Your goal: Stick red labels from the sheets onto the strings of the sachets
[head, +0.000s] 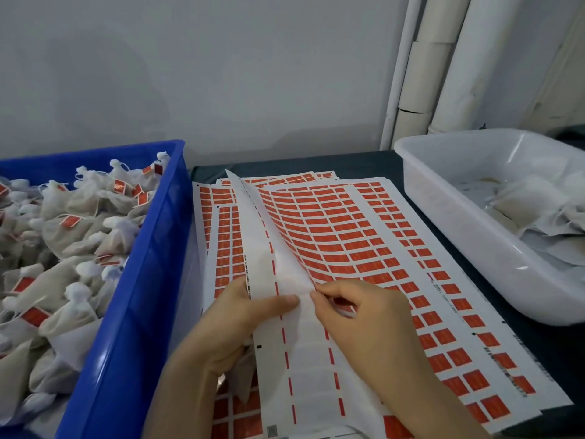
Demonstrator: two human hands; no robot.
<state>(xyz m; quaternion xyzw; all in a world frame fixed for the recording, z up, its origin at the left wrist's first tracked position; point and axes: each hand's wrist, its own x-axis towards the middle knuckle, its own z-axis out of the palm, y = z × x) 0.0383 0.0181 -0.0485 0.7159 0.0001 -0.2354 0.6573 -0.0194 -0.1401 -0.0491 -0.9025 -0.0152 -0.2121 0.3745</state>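
Note:
Several white sheets of red labels (389, 255) lie stacked on the dark table in the middle. The top sheet (294, 359) is lifted and curled, its left columns stripped bare. My left hand (234, 318) holds this sheet's left edge, thumb pressed on its face. My right hand (364, 321) pinches the peeled white edge of the sheet at about its middle. Sachets (66, 232) with red labels on their strings fill the blue crate at the left. More sachets (531, 204) lie in the white tub at the right.
The blue crate (142, 280) stands along the left of the sheets, the white tub (459, 236) along their right. A grey wall and white pipes (427, 74) rise behind the table. A strip of dark tabletop (348, 164) shows beyond the sheets.

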